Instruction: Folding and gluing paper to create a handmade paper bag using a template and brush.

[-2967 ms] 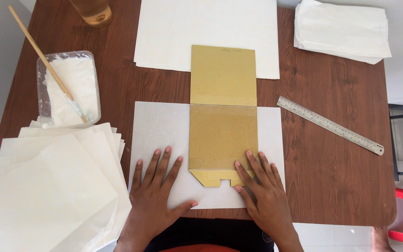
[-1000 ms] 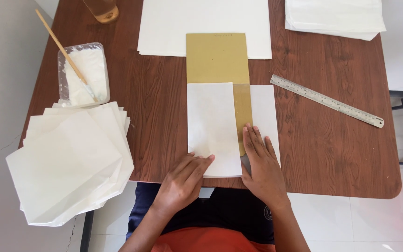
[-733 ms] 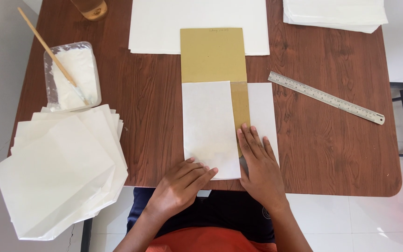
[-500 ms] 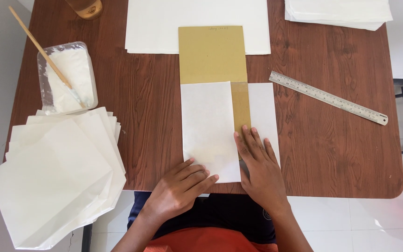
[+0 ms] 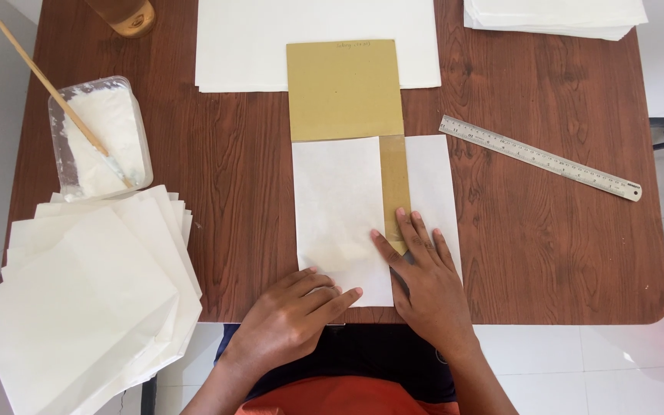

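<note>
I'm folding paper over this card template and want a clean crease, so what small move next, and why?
Probably slide the left hand up along the folded left flap to press it flat. That flap already lies over the gold card, while the right hand pins the sheet near the bare card strip; the right flap lies unfolded.

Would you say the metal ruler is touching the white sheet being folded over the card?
Apart. The head view shows bare wood between the ruler and the white sheet.

A brown wooden table point(image 5: 570, 230) carried white sheets point(image 5: 255, 46), a tan card template point(image 5: 343, 88), a steel ruler point(image 5: 539, 157), a fanned stack of paper bags point(image 5: 94, 300), and a tub point(image 5: 101, 138) of what looked like paste.
</note>
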